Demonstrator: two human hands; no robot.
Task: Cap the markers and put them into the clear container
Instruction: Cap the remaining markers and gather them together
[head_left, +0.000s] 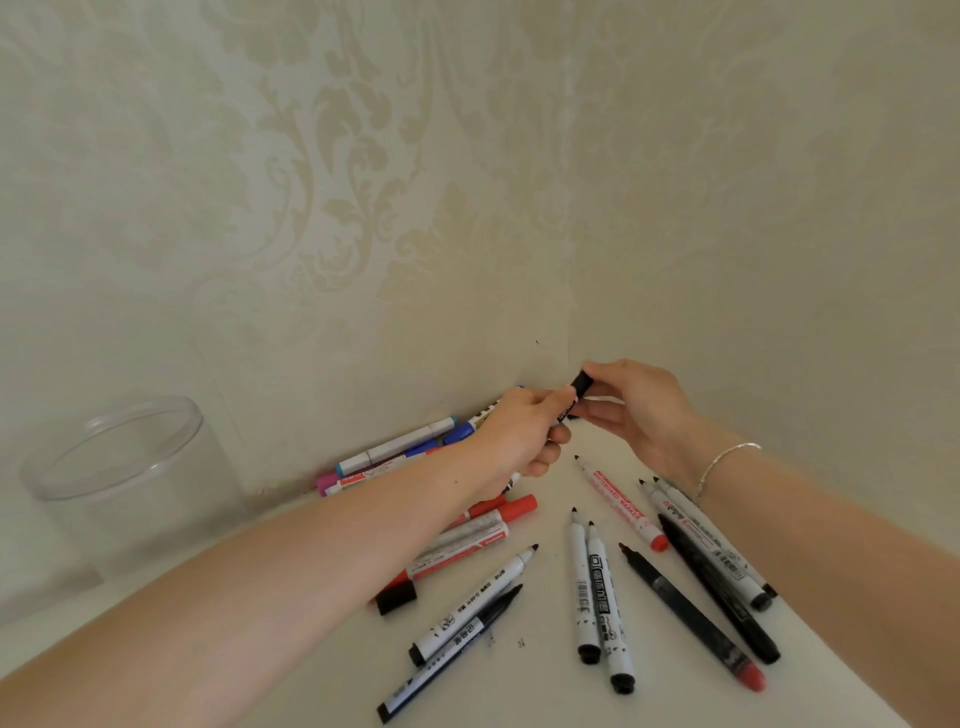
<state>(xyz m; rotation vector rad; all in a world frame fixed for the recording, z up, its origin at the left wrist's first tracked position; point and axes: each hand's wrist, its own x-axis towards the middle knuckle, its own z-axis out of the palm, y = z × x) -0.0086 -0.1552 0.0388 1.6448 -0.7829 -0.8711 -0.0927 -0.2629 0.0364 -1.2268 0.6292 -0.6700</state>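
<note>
Right hand (631, 402) pinches a black cap (581, 383) onto the left hand (524, 431)'s gripped marker (566, 410), clear container (124, 467) at nine o'clock empty, many uncapped

My left hand (524, 431) wraps round a marker (565, 410) so closely that I see only a short printed stretch of its barrel. Whether the black cap (581, 383), pinched in my right hand (636, 410), is seated on its tip or just meeting it, I cannot tell. My left forearm (311, 561) covers the middles of the red-capped markers (498, 519) and part of the pile by the wall (395, 452). The bottom of the clear container (124, 467) is too faint to make out. The print on the uncapped markers (597, 587) is too small to read, and both my forearms run off the picture's edges.
</note>
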